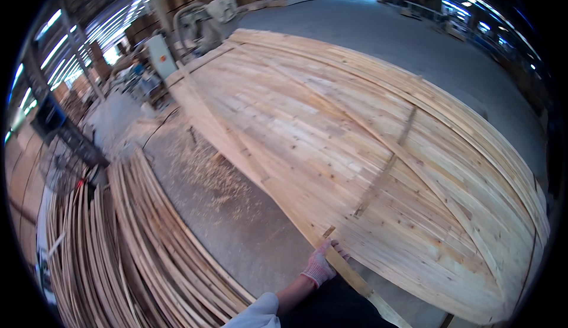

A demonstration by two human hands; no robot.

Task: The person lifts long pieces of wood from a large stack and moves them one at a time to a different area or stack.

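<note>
My left hand [322, 264], in a pale pinkish knit glove, reaches in from the lower edge. Its fingers are closed round a long wooden strip [353, 277], which runs along the near edge of a large wooden panel [307, 162] toward the far left. A short wood piece [329, 232] pokes out just beyond the hand. Across the panel lie a long diagonal batten [355, 118] and a shorter, darker strip [387, 165]. My right hand is out of the picture.
A pile of long thin wood strips [142, 221] lies on the floor at left. Wood shavings [228, 177] are scattered between pile and panel. A grey-white cabinet [160, 57] and a machine with a hose [201, 26] stand at the panel's far left end, near a post [155, 2].
</note>
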